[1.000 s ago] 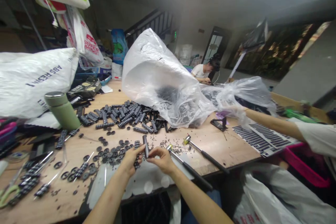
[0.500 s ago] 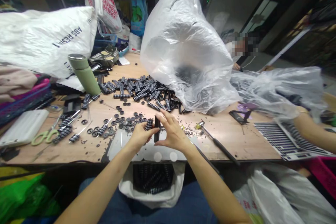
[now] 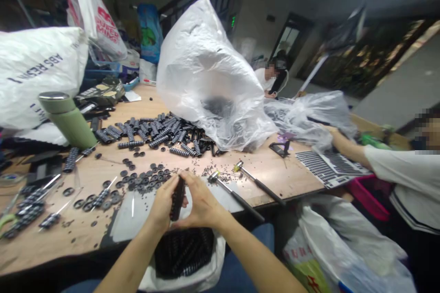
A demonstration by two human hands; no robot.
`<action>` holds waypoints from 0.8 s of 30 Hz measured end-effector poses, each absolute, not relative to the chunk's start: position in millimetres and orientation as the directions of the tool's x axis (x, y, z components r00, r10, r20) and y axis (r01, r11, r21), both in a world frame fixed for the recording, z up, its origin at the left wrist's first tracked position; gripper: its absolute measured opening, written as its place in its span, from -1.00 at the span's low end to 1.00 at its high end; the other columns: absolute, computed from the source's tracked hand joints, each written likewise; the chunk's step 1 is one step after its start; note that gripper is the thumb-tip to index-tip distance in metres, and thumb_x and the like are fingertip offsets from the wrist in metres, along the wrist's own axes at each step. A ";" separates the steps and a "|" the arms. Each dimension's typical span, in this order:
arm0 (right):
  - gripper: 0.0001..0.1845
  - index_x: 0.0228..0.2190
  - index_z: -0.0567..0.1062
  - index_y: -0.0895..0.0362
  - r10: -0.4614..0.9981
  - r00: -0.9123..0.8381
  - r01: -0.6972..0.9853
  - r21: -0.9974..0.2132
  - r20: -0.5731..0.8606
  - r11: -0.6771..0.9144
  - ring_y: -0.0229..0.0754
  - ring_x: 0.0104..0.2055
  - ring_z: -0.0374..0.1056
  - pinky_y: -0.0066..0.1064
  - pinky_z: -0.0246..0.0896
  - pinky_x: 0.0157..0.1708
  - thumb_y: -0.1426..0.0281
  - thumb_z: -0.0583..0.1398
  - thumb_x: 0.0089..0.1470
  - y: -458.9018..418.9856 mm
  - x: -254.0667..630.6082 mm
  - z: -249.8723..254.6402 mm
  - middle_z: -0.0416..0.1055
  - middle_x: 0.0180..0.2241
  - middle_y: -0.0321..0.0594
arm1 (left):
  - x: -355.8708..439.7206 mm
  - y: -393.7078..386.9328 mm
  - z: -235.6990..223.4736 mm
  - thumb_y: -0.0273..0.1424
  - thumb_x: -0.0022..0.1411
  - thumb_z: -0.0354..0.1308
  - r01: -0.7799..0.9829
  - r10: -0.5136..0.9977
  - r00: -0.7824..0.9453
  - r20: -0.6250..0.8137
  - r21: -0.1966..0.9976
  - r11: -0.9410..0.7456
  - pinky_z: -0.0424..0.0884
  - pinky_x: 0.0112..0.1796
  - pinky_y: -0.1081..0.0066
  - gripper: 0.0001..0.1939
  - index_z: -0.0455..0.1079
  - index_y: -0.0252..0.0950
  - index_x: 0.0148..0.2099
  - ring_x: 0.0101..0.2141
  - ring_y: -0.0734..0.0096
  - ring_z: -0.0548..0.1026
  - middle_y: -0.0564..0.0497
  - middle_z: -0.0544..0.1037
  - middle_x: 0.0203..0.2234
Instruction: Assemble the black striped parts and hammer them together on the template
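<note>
Both my hands meet at the near edge of the wooden table (image 3: 275, 178). My left hand (image 3: 162, 203) and my right hand (image 3: 199, 203) are closed together around a black ribbed stack of discs (image 3: 177, 198), held upright between them. Just beyond my hands lie loose black discs (image 3: 144, 179) and a pile of finished ribbed stacks (image 3: 154, 130). Below the table edge, under my hands, a white bag holding black stacks (image 3: 185, 252) sits on my lap.
A big clear plastic bag (image 3: 206, 78) stands mid-table. Two small hammers (image 3: 240, 187) lie right of my hands. A green flask (image 3: 67, 119) and white sack (image 3: 34, 73) stand left. A person in white (image 3: 402, 174) reaches over a keyboard-like tray (image 3: 330, 167) at right.
My hands pulled the ribbed stack back from over the discs toward the table edge and closed more tightly around it. The camera view swung down, then back up.
</note>
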State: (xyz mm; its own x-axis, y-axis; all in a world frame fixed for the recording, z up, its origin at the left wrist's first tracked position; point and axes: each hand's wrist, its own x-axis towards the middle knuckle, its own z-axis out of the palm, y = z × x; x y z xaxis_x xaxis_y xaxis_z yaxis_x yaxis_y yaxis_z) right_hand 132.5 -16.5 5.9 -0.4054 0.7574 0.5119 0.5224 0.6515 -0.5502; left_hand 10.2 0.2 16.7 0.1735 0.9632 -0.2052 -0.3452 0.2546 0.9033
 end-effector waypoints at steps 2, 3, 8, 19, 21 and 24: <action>0.17 0.13 -0.12 0.16 0.745 -0.393 0.520 -0.537 0.540 0.664 -0.03 0.18 -0.04 -0.22 -0.12 0.15 0.16 0.35 -0.42 -18.2 134.6 3.0 0.03 0.12 0.02 | 13.2 -3.3 17.3 -0.15 -0.06 0.15 -0.293 0.961 0.150 -0.233 0.918 0.268 0.25 -0.71 0.50 -0.64 0.29 -0.33 -0.31 -0.73 0.52 0.32 0.17 0.33 -0.68; 0.17 0.13 -0.13 0.15 0.739 -0.388 0.516 -0.534 0.551 0.670 -0.04 0.17 -0.01 -0.24 -0.09 0.14 0.16 0.35 -0.43 -18.5 135.9 1.8 0.05 0.11 0.01 | 14.7 -4.3 17.7 -0.15 -0.07 0.16 -0.269 0.958 0.135 -0.253 0.921 0.281 0.26 -0.70 0.49 -0.64 0.29 -0.32 -0.31 -0.73 0.51 0.32 0.16 0.34 -0.68; 0.18 0.08 -0.06 0.15 0.741 -0.321 0.534 -0.533 0.590 0.656 -0.07 -0.01 0.22 -0.32 0.09 0.04 0.09 0.35 -0.54 -19.9 141.2 -3.8 0.22 -0.03 -0.05 | 22.4 -7.2 22.3 -0.15 -0.15 0.19 -0.193 0.938 0.140 -0.316 0.921 0.339 0.27 -0.68 0.47 -0.60 0.32 -0.32 -0.30 -0.73 0.48 0.33 0.12 0.39 -0.68; 0.00 0.01 0.09 0.27 0.927 -0.010 0.800 -0.553 0.376 0.233 0.04 -0.07 0.21 -0.16 0.13 -0.04 0.17 0.32 -0.47 -16.9 135.1 -59.6 0.24 -0.08 0.01 | 17.4 13.6 -54.9 -0.16 -0.15 0.07 0.501 0.887 0.295 0.356 0.732 -0.460 0.42 -0.31 0.25 -0.60 0.48 -0.26 -0.29 -0.40 0.18 0.47 -0.08 0.51 -0.44; -0.04 0.01 0.10 0.28 0.943 -0.020 0.829 -0.521 0.333 0.202 0.05 -0.05 0.18 -0.17 0.14 -0.06 0.20 0.31 -0.42 -22.1 137.5 -59.0 0.22 -0.07 0.04 | 16.9 17.9 -67.2 -0.23 -0.06 0.00 0.533 0.814 0.425 0.396 0.617 -0.579 0.43 -0.34 0.30 -0.66 0.48 -0.25 -0.29 -0.44 0.22 0.48 -0.06 0.52 -0.47; -0.15 0.04 0.10 0.18 0.933 -0.073 0.876 -0.424 0.353 0.229 0.05 0.05 0.08 -0.15 0.08 -0.02 0.18 0.27 -0.28 -35.4 157.0 -48.3 0.15 0.02 0.00 | 10.1 23.4 -77.7 -0.33 0.07 -0.08 0.520 0.696 0.564 0.445 0.463 -0.718 0.44 -0.35 0.38 -0.67 0.46 -0.22 -0.21 -0.40 0.28 0.51 -0.06 0.55 -0.41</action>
